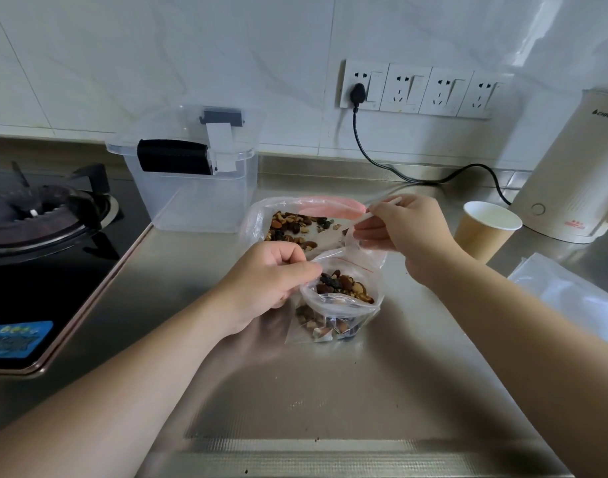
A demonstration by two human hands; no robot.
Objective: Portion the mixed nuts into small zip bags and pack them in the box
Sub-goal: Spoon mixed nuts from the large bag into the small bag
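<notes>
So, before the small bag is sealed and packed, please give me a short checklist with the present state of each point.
1. Small zip bag holds nuts: ok.
2. Left hand pinches the bag's rim: ok.
3. Right hand holds the opposite rim: ok.
4. Zip closed: not ok, the mouth is open.
5. Clear box ready to receive bags: cannot tell, its lid seems on.
6. Big nut bag safe from spilling: cannot tell.

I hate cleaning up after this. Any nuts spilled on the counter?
None stand out. The nuts sit inside the small zip bag and the large bag; only tiny dark specks dot the steel counter.
</notes>
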